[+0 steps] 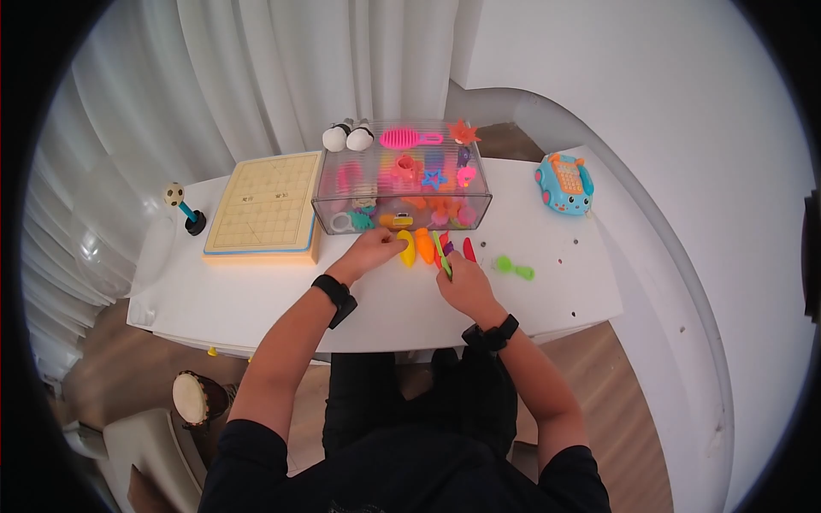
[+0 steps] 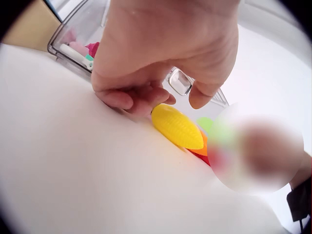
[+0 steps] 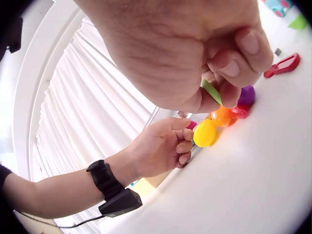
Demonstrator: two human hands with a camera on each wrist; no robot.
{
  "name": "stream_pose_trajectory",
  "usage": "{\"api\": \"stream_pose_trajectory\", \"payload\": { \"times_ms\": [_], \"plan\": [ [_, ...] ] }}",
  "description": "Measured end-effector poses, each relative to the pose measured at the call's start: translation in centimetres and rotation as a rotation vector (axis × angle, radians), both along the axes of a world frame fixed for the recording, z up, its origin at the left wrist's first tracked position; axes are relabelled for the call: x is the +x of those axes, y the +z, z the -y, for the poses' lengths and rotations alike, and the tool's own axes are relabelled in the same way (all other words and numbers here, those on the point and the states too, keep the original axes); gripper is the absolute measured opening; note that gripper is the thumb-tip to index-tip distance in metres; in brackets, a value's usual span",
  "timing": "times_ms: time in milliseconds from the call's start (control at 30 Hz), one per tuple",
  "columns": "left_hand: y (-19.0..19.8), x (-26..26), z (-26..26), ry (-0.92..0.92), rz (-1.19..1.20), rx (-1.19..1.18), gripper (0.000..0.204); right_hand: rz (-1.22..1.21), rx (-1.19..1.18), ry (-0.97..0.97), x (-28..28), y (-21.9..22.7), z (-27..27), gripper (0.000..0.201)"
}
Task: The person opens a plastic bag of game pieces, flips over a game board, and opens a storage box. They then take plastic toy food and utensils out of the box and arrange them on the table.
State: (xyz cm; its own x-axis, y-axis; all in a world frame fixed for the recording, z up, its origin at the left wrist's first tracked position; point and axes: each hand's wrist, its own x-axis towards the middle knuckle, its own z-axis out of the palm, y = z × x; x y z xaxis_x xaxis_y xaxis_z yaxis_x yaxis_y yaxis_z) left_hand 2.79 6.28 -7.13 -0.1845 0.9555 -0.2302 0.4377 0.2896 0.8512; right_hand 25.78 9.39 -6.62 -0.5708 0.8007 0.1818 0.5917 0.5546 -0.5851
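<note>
My left hand (image 1: pixel 377 249) rests at the table beside a yellow toy corn cob (image 1: pixel 407 249). Its fingers are loosely bent with the thumb apart, the fingertips right at one end of the corn (image 2: pixel 176 127). Between thumb and fingers, my right hand (image 1: pixel 469 285) pinches a slim, flat green toy (image 1: pixel 440 252), partly hidden by the fingers in the right wrist view. Next to the corn lies an orange toy vegetable (image 1: pixel 424 245). Red and purple pieces (image 3: pixel 247 96) lie close by, under the right hand's edge. Further right is a red piece with a slotted handle (image 3: pixel 284 66).
A clear drawer box (image 1: pixel 402 192) full of small toys stands behind the hands, with a pink brush (image 1: pixel 399 138) on top. To its left lies a wooden board (image 1: pixel 263 205). A green toy (image 1: pixel 515 268) and a blue toy telephone (image 1: pixel 565 186) are on the right.
</note>
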Motion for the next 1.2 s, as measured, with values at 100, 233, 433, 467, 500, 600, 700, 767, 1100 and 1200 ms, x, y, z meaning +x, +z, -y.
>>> {"api": "stream_pose_trajectory", "payload": {
  "times_ms": [100,233,433,467,500,600,700,767,1100,1200],
  "plan": [
    [1.9,1.6,0.8,-0.018,-0.111,0.033,0.042,0.001,-0.014,-0.02,-0.2,0.0,0.0,0.02],
    [0.8,3.4,0.8,-0.058,-0.357,0.448,0.049,-0.043,-0.036,-0.006,-0.9,-0.6,-0.2,0.02],
    [0.4,3.8,0.1,-0.103,-0.44,0.303,0.059,-0.08,-0.013,0.0,-1.2,-1.2,-0.1,0.02],
    [0.3,3.7,0.1,-0.103,-0.442,0.303,0.059,-0.073,-0.036,-0.004,-1.2,-1.0,0.1,0.02],
    [0.0,3.6,0.0,-0.111,-0.436,0.307,0.059,-0.065,-0.06,-0.006,-1.1,-0.9,0.4,0.02],
    [-0.1,3.2,0.0,-0.134,-0.406,0.311,0.059,-0.052,-0.059,0.024,-0.7,-1.1,0.8,0.02],
    [-0.1,3.1,0.0,-0.155,-0.369,0.308,0.059,-0.026,-0.066,0.022,-0.5,-0.8,0.9,0.022],
    [-0.5,3.0,-0.2,-0.16,-0.354,0.304,0.059,-0.061,-0.035,0.005,-0.6,-0.8,0.6,0.021],
    [0.9,3.3,0.2,-0.158,-0.252,0.247,0.057,-0.059,-0.053,0.004,0.1,-1.8,1.2,0.019],
    [0.5,3.1,0.0,-0.171,-0.278,0.261,0.057,-0.046,-0.039,0.002,0.7,-1.4,1.0,0.02]
  ]
}}
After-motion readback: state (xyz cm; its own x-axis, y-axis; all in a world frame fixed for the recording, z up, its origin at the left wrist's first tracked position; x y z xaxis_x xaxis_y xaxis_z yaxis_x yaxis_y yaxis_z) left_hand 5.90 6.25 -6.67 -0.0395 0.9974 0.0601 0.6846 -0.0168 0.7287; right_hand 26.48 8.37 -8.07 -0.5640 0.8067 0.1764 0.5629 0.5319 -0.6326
